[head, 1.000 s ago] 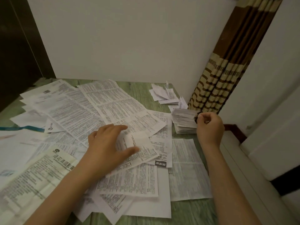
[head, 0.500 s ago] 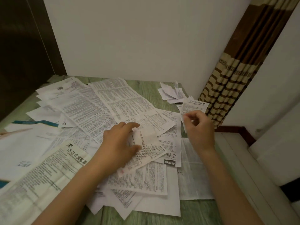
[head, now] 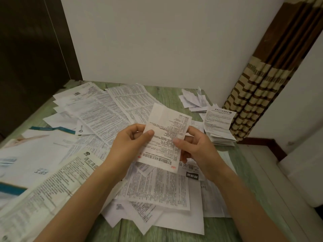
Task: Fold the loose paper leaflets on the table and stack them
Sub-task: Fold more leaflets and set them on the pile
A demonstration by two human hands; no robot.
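Right now, the person is holding one printed leaflet (head: 167,135) up over the green wooden table (head: 167,95), between both hands. The left hand (head: 129,144) is pinching its left edge, thumb on the printed face and fingers curled behind; the right hand (head: 195,147) is pinching the right edge the same way. Loose leaflets (head: 108,109) are lying spread and overlapping across the table beneath. A stack of folded leaflets (head: 219,126) is sitting beyond the right hand, beside the striped curtain (head: 258,95), apart from the held sheet.
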